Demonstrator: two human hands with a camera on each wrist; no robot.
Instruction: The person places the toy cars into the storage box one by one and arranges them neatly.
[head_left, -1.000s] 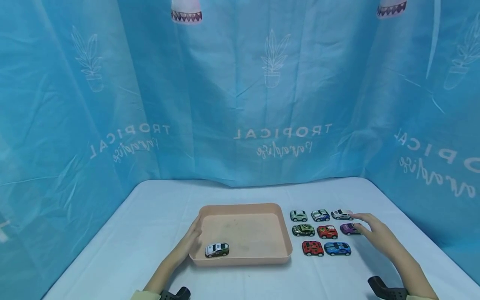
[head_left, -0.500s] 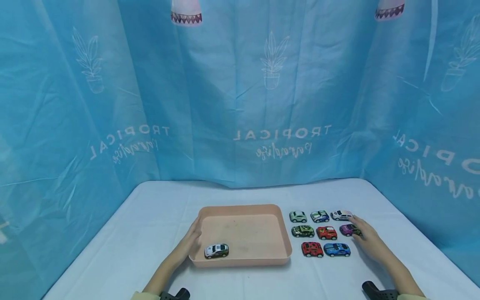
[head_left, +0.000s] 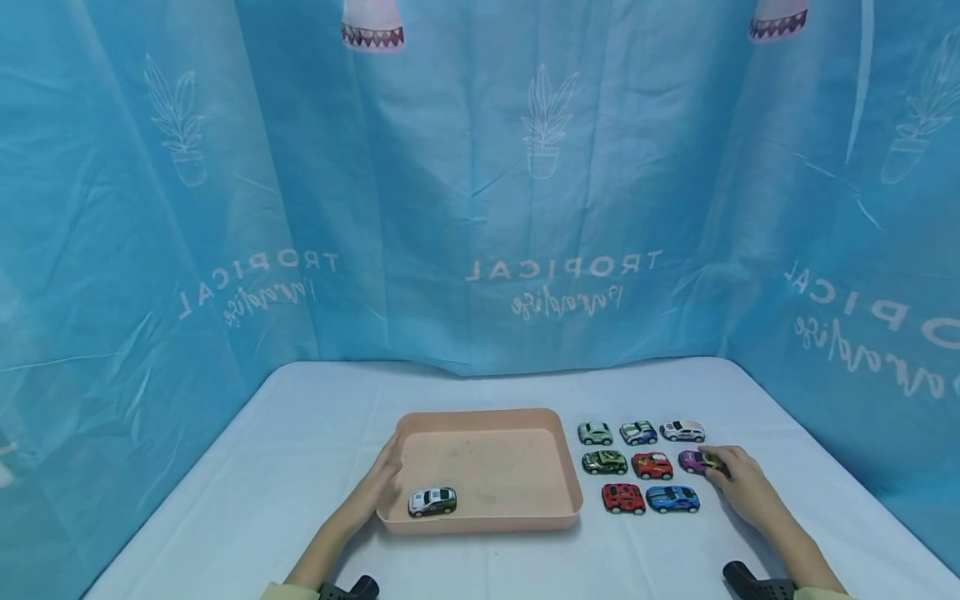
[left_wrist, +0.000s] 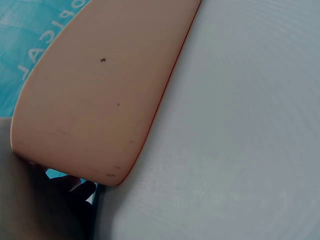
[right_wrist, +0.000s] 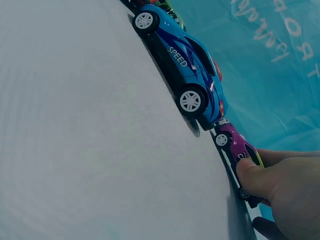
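My left hand (head_left: 384,468) holds the left side of a shallow peach tray (head_left: 487,523). In the left wrist view its dark fingers (left_wrist: 82,191) show below the tray's edge, beside the outer wall (left_wrist: 90,100). A white and dark toy car (head_left: 432,502) sits in the tray's near left corner. Over on the right, my right hand (head_left: 738,483) pinches a purple toy car (head_left: 695,461) at its rear end. The right wrist view shows the thumb (right_wrist: 252,177) pressed on the side of that car, with the other fingers mostly hidden behind it.
Several more toy cars stand in rows right of the tray, among them a blue one (head_left: 672,498), a red spotted one (head_left: 623,498), a red one (head_left: 652,466) and a silver one (head_left: 682,431). Blue curtains (head_left: 495,208) hang around the white table (head_left: 322,417).
My right hand has come down and inward from above the silver and purple cars, and its fingers have closed on the purple car. The left hand and tray have stayed put.
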